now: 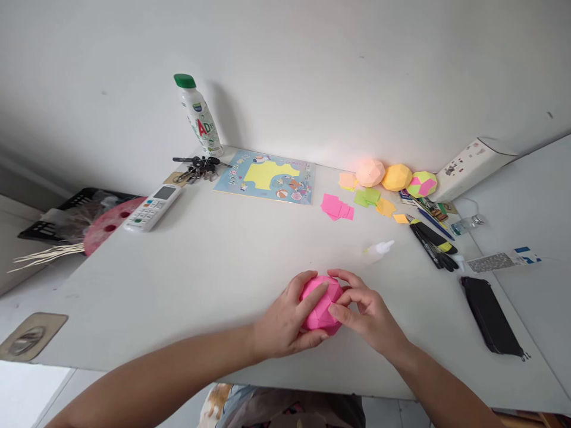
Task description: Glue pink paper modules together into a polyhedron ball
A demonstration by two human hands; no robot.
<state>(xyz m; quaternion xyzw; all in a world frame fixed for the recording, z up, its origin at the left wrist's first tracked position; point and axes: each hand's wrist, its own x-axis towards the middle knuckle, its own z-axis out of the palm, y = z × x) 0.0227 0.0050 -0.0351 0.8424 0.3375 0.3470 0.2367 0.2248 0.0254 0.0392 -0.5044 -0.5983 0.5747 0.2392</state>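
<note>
A pink faceted paper ball [322,306] rests near the front edge of the white table, between both hands. My left hand [285,318] is wrapped round its left side, with fingers over the top and the thumb low at the front. On the right side, my right hand [368,312] has its thumb and fingers closed on the ball's edge; whether a separate flap is pinched there I cannot tell. Beyond the ball lie loose pink paper pieces [336,207] and a small white-tipped glue bottle [378,251] on its side.
Three finished-looking paper balls [397,177] line the wall, beside green paper pieces [367,197]. Rightward lie a utility knife [432,236], a black pouch [491,315] and a white box [475,169]. A bottle [198,116], keys [200,167], remote [153,208] and picture sheet [267,178] stand leftward.
</note>
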